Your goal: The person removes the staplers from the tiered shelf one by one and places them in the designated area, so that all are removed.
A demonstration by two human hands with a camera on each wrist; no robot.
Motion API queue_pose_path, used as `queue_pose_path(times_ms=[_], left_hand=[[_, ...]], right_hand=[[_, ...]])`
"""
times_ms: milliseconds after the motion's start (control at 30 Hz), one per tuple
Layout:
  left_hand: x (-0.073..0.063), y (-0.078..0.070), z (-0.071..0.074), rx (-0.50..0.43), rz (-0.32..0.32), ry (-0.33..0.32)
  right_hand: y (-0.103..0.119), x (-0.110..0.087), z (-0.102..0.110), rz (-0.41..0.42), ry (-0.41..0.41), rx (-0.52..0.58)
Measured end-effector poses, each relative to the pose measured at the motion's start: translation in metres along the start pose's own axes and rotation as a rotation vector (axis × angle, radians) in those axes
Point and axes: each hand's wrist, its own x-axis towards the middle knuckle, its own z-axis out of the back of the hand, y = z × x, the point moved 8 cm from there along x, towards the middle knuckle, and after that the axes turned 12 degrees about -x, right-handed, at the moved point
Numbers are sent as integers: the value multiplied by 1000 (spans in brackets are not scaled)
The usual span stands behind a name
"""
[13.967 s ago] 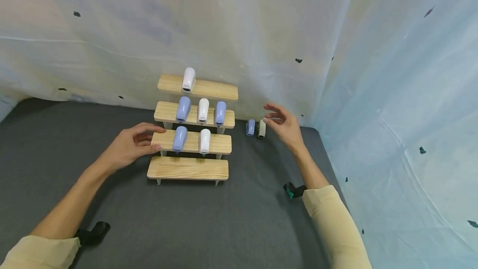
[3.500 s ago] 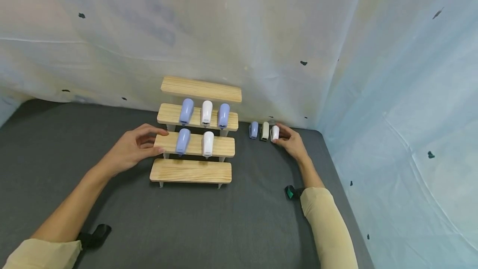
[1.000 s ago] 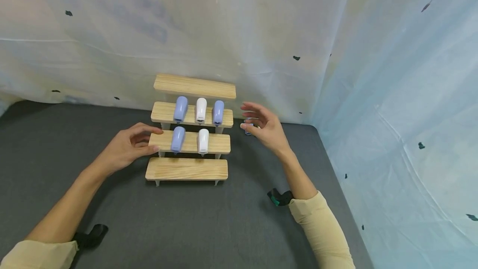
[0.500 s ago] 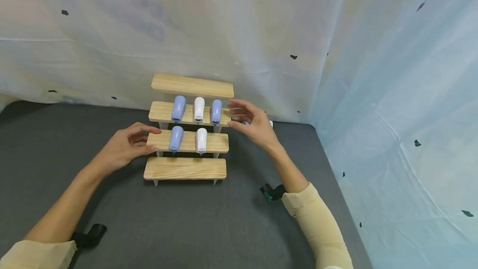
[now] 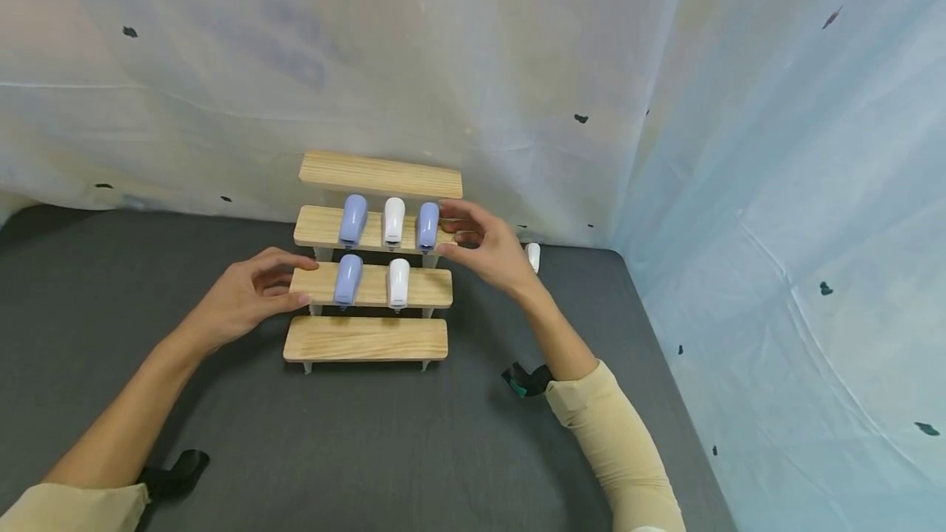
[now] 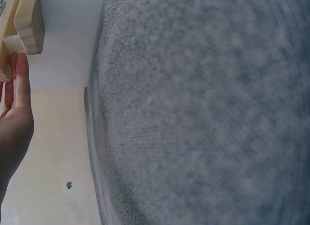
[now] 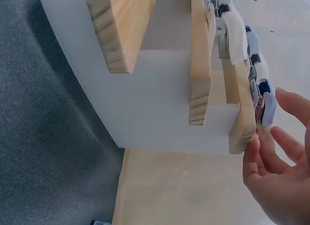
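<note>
Five staplers [image 5: 393,222] stood on the stand [image 5: 365,339] near the centre of the head view, three on the second shelf [image 5: 318,228] and two on the third shelf [image 5: 374,286]. The right hand [image 5: 484,249] had come leftward in the last second to the end stapler [image 5: 428,226] — the blue one at the right of the second shelf. Its thumb and fingers were apart, just beside that stapler; no clamp showed, and I could not tell whether they touched it. The left hand [image 5: 240,294], at the left of the frame, gripped the left end of the third shelf, as it had half a second earlier.

Fourteen seconds earlier a white stapler sat on the top shelf [image 5: 380,175]; now a loose white stapler [image 5: 533,257] was on the table [image 5: 355,450], right of centre. That probably meant the work had passed from the top shelf to the second, with the end stapler its present object — not yet lifted.
</note>
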Motion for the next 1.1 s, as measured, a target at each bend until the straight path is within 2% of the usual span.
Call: queue_pose_path(times_ms=[200,467,733,1100], left_hand=[[0,0,2,11,3,0],[-2,0,3,3,6,-7],[-3,0,2,0,7,-10],[-1,1,2,9,0,-16]], right_hand=[[4,5,-5,4,2,-28],[2,6,-8,-4,-76,-16],[1,3,-9,-8,-132,-57],[3,4,-14,7,-118,-33]])
